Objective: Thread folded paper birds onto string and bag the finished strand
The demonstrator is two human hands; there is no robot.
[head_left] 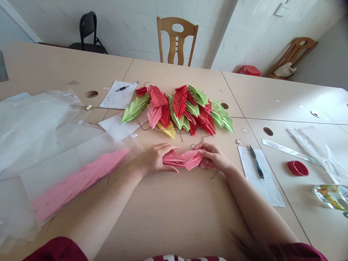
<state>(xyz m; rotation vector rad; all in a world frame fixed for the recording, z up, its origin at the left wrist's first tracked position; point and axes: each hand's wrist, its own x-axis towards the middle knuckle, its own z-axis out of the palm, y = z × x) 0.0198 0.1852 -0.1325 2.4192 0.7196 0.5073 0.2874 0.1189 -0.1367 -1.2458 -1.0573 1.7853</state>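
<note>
Head view. Handwriting fills a white sheet (111,98) at the far left and a note sheet (268,188) at the right; both are too small to read. A printed sheet (141,119) carries reddish outlined characters, partly covered and likewise illegible. Pink folded paper (187,159) lies between the two hands, on the near side of a pile (179,103) of red, green, pink and yellow paper. The left hand (157,158) clasps its left end, fingers above and thumb below; the right hand (213,156) pinches its right part between thumb and fingertips. Dark thread (214,175) trails beside the right hand. Clear plastic bags (32,119) crowd the left side, one enclosing pink sheets (81,181) near the left forearm. To the right are a pen (256,162) on the note sheet, a smooth red ring (298,169) and a transparent glass (333,197). The pile's pieces are crisply pleated, pointed and leaf-shaped. The table (168,214) is pale and seamed, with round holes; beyond it stands a wooden chair (172,47).
</note>
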